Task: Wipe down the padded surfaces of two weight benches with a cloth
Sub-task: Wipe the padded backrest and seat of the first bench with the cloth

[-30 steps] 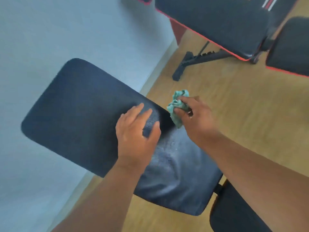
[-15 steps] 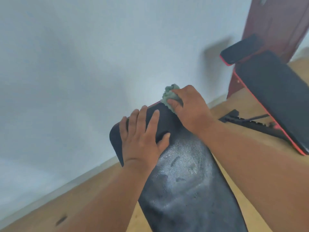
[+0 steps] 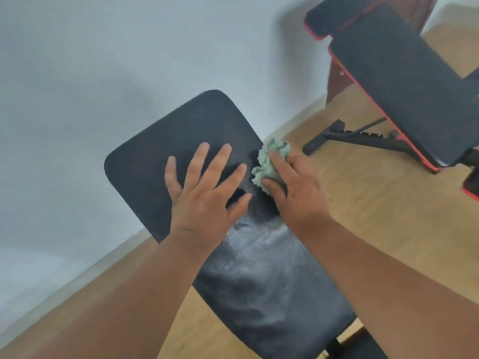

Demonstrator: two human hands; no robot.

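Observation:
A black padded bench back (image 3: 166,149) slants up toward the wall in front of me, its lower part shiny. My left hand (image 3: 204,190) lies flat on the pad with fingers spread. My right hand (image 3: 293,190) grips a crumpled green cloth (image 3: 269,159) and presses it against the pad's right edge near the top. A second bench (image 3: 399,81), black with red trim, stands at the upper right.
A pale wall (image 3: 103,60) rises right behind the near bench. The floor (image 3: 375,208) is light wood. The second bench's black metal frame (image 3: 355,137) rests on the floor between the two benches. A dark red door or panel (image 3: 337,81) is behind it.
The view has dropped and shows more of the pad. My right hand with the cloth has slid from the pad's top end down along its right edge. My left hand stays flat on the pad.

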